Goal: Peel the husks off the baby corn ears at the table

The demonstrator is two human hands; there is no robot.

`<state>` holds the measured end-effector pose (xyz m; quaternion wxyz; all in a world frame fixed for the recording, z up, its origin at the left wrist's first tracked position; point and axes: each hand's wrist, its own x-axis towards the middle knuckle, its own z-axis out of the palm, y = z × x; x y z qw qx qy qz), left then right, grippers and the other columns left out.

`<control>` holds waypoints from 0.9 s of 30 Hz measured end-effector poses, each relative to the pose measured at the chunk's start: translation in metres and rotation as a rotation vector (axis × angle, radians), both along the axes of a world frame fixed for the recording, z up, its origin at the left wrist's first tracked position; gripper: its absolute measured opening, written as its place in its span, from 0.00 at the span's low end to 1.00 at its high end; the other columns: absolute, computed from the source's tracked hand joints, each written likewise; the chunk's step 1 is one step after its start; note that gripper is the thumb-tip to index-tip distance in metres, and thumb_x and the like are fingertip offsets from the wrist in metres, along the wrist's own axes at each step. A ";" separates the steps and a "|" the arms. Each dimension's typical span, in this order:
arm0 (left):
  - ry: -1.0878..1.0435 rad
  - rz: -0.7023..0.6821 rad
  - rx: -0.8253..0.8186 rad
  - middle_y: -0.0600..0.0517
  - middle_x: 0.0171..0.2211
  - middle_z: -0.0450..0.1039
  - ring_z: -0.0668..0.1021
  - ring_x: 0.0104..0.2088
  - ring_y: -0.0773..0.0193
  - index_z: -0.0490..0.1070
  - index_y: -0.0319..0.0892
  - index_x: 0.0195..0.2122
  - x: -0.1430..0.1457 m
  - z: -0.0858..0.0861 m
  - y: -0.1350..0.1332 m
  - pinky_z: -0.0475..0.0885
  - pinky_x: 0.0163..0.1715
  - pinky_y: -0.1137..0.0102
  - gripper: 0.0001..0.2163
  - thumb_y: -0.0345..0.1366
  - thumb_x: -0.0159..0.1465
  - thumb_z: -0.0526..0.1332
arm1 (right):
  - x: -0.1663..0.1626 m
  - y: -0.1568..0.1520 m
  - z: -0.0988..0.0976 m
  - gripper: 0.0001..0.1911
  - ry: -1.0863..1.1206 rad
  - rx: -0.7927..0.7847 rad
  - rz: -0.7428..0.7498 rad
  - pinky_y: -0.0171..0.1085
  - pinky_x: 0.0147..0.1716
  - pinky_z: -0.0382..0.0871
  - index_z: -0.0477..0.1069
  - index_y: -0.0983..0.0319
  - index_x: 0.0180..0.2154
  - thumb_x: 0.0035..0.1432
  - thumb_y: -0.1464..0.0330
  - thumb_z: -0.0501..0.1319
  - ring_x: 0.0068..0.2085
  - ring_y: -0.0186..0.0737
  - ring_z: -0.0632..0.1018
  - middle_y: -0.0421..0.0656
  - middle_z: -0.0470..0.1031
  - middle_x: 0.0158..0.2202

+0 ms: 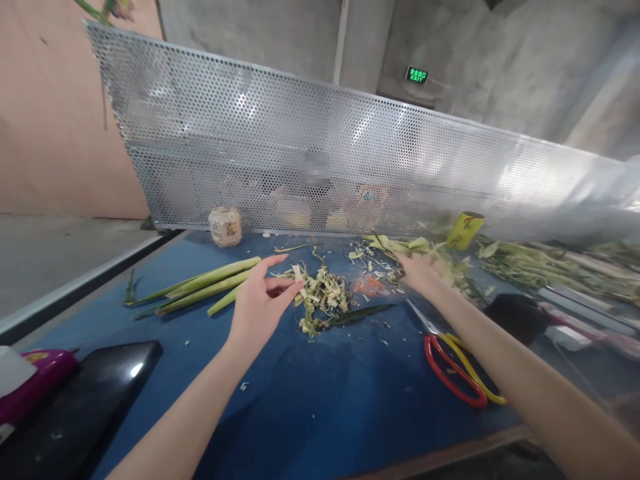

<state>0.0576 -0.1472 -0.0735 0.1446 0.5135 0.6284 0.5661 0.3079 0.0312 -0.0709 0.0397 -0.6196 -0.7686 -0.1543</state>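
Left hand (257,297): at the scraps (325,293), mid-table; thumb and index slightly parted, grip cannot be told. Right hand (425,275): at the greens (414,245); fingers blurred, grip cannot be told. Mesh (250,140) bounds the table's (300,400) far edge. Blue surface runs from scraps to near edge; scissors (431,327) lie beside the right forearm. Wall sign (417,75) reads "EXIT"; yellow box's (463,232) marking illegible.
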 end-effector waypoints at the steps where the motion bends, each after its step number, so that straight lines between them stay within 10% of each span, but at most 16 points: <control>1: 0.005 -0.005 0.003 0.52 0.25 0.77 0.77 0.26 0.62 0.63 0.42 0.46 0.000 0.000 0.000 0.70 0.30 0.69 0.22 0.40 0.50 0.62 | -0.007 -0.009 -0.002 0.25 0.016 0.000 0.011 0.48 0.38 0.53 0.66 0.59 0.49 0.46 0.69 0.61 0.44 0.56 0.67 0.55 0.69 0.42; 5: 0.013 -0.029 0.025 0.51 0.25 0.76 0.77 0.27 0.61 0.63 0.42 0.46 0.001 -0.003 0.000 0.70 0.30 0.68 0.22 0.41 0.50 0.62 | -0.043 -0.053 -0.010 0.10 0.104 0.000 0.168 0.46 0.39 0.51 0.74 0.59 0.27 0.52 0.64 0.56 0.42 0.50 0.67 0.47 0.73 0.35; 12: -0.097 -0.080 0.043 0.51 0.27 0.77 0.78 0.30 0.60 0.61 0.42 0.48 -0.002 -0.006 0.003 0.70 0.35 0.66 0.26 0.42 0.48 0.64 | -0.098 -0.117 -0.002 0.15 0.414 0.104 0.605 0.43 0.38 0.47 0.71 0.56 0.37 0.54 0.76 0.50 0.40 0.43 0.69 0.42 0.75 0.36; 27: -0.305 -0.243 0.096 0.51 0.26 0.76 0.77 0.29 0.64 0.59 0.40 0.48 0.001 -0.007 0.005 0.71 0.33 0.71 0.26 0.36 0.48 0.64 | -0.095 -0.111 -0.007 0.10 0.783 -0.131 0.829 0.41 0.42 0.54 0.69 0.58 0.38 0.56 0.72 0.51 0.38 0.36 0.74 0.40 0.76 0.35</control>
